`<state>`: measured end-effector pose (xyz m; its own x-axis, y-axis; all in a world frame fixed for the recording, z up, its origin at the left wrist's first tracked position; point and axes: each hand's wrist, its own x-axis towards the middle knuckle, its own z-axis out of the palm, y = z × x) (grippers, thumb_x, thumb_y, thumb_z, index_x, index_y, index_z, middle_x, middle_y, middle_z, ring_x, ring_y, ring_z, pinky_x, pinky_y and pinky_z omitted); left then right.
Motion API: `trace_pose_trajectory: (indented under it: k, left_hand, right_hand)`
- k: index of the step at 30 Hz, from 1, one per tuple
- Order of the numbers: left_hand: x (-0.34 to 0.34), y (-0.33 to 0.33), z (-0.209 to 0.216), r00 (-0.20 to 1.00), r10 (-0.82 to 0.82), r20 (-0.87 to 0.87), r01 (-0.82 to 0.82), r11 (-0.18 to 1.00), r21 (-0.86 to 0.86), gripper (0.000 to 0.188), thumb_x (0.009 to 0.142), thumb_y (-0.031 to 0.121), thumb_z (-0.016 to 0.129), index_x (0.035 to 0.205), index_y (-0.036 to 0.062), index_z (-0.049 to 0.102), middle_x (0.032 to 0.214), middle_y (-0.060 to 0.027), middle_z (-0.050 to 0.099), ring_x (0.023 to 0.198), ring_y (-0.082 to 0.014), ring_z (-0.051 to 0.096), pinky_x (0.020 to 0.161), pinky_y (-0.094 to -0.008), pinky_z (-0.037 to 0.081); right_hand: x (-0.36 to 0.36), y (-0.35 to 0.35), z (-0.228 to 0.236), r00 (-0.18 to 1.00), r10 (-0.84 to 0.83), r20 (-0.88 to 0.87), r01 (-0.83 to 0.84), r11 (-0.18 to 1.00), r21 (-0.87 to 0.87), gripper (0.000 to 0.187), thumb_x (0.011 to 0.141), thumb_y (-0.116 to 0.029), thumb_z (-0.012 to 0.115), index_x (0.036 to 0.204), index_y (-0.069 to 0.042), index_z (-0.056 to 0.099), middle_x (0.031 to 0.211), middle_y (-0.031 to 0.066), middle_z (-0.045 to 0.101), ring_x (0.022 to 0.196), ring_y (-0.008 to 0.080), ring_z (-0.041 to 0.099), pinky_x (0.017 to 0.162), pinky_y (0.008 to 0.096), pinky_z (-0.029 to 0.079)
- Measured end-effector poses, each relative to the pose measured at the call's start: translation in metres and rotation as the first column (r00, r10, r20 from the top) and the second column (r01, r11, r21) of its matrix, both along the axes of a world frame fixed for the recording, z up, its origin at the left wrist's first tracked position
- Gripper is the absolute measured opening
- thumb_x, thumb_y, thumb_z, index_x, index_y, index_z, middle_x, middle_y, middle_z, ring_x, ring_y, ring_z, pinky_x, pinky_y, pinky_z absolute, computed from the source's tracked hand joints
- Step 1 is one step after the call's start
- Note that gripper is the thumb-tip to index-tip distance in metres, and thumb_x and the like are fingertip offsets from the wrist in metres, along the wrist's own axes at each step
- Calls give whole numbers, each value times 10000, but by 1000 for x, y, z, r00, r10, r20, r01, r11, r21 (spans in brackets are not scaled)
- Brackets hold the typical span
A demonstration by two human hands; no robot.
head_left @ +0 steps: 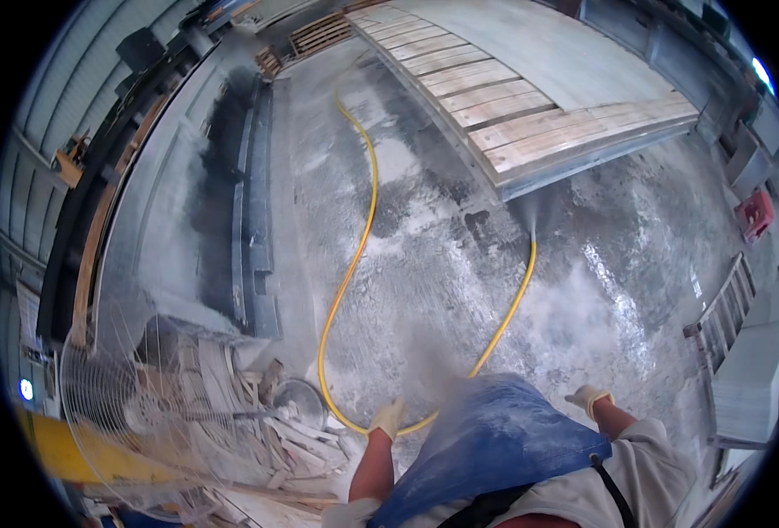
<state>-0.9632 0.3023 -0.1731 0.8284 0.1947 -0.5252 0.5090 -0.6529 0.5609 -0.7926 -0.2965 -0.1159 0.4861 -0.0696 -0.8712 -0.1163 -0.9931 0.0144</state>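
Observation:
A yellow hose (373,189) curves along the wet grey floor in a wide loop. It runs behind my left hand (388,417) and the blue apron (495,436) I wear. Its far end points under a corner of the low wooden platform (517,141), with a whitish spray there. My left hand, in a pale glove, overlaps the hose; its fingers are too small to tell whether they grip it. My right hand (590,399), also gloved, is out to the right of the apron, fingers stretched and nothing in them.
A wire-caged fan (143,409) stands at the lower left beside scrap wood pieces (297,449). A long grey slab-like structure (174,220) lines the left. To the right are a red plastic stool-like item (755,216) and a slatted wooden frame (726,308). Pallets (321,35) lie far back.

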Motion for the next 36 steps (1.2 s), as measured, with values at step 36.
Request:
trace_pose_trajectory:
  k: [36]
  left_hand:
    - [787, 482, -79, 833, 443, -333, -553, 629, -547, 347, 992, 336, 568, 1139, 33, 651, 1074, -257, 695, 1018, -453, 670, 853, -534, 522]
  right_hand:
    - [911, 607, 23, 955, -174, 240, 30, 862, 506, 662, 812, -535, 709, 1143, 39, 722, 1093, 281, 721, 1064, 404, 696, 937, 436, 530]
